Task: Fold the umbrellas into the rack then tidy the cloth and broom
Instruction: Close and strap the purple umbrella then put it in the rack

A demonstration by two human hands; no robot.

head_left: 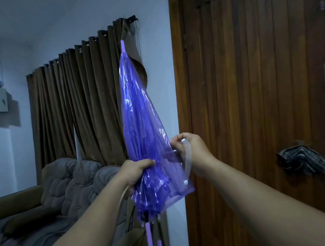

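A see-through purple umbrella (138, 117) is held upright in front of me, collapsed, its tip pointing up and its lilac handle (149, 237) hanging below. My left hand (136, 172) is wrapped around the gathered canopy near its lower end. My right hand (192, 149) pinches the pale closing strap (188, 159), which loops down to a white snap button (185, 182). No rack, cloth or broom is in view.
A closed brown wooden door (252, 97) fills the right side, with a dark striped bundle (302, 161) hung on its handle. Brown curtains (75, 102) cover the window behind the umbrella. A grey cushioned sofa (70, 187) stands low at the left.
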